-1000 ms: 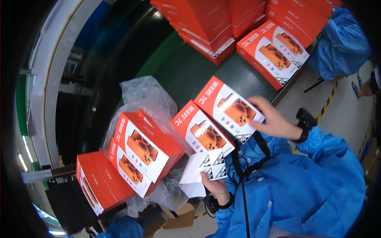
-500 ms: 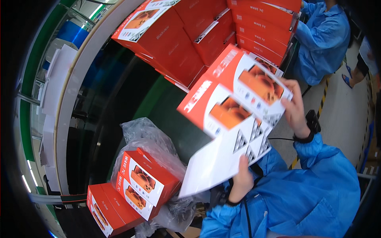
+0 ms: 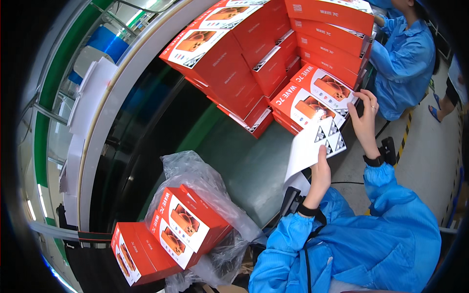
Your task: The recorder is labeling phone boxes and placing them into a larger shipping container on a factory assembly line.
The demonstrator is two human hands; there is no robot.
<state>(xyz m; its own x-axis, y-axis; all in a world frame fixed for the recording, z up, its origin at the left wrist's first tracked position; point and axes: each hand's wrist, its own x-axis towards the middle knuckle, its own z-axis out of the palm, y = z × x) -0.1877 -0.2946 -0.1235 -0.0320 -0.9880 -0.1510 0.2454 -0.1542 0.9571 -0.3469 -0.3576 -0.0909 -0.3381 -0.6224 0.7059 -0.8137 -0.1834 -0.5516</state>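
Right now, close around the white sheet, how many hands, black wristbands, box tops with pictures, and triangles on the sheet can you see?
Left hand, right hand: 2
Wristbands: 2
Box tops: 2
Triangles on sheet: 4
Total: 10

The dark green bench [image 3: 259, 166] carries stacked red boxes [image 3: 232, 73], crumpled clear plastic [image 3: 193, 168] and a smaller box group [image 3: 188, 219].

We have two boxes [image 3: 312, 95] nearer than the stacked boxes [image 3: 220, 63] — to our left, more boxes [image 3: 183, 227] touch a plastic bag [image 3: 193, 163].
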